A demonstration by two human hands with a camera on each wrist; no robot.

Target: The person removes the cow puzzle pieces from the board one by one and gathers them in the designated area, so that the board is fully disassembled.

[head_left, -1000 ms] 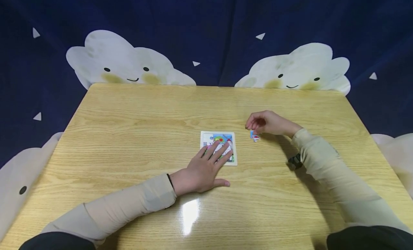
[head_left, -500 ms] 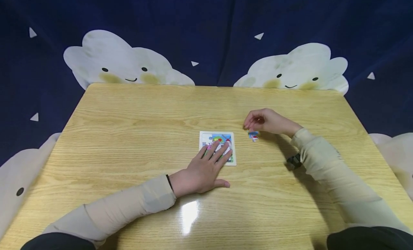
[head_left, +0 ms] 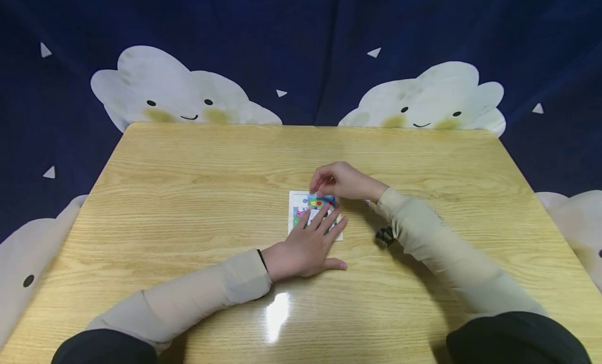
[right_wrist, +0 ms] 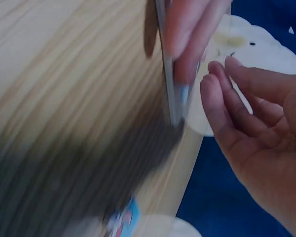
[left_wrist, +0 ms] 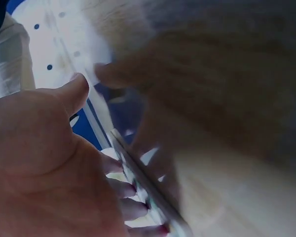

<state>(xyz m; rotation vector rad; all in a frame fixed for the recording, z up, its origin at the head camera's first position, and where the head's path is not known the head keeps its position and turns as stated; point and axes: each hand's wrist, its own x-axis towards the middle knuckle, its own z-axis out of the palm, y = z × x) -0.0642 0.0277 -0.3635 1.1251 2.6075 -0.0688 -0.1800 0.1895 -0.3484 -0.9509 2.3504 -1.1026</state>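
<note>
Dk blue cloth bkgd (head_left: 301, 40) fills the top of the frame & runs down both sides, w/ soft vert. folds nr ctr. Small white triangles (head_left: 374, 53) dotted abt. Two smiling white clouds w/ yellow cheeks, upper L (head_left: 164, 87) & upper R (head_left: 428, 95), meet the far edge of the tabletop (head_left: 202, 176); pt. of another cloud (head_left: 28, 254) at lower L, one more (head_left: 576, 218) at R edge. Tabletop: lt wood grain, white glare (head_left: 277, 314) btm ctr.

The head camera is looking forward and down from well above the left fingers (head_left: 336, 230) and right fingers (head_left: 321, 175), toward the curtain (head_left: 301, 56) beyond. Each wrist camera is peering closely past its own fingers; all views are sharing the puzzle board (head_left: 292, 218) at the left fingers.
</note>
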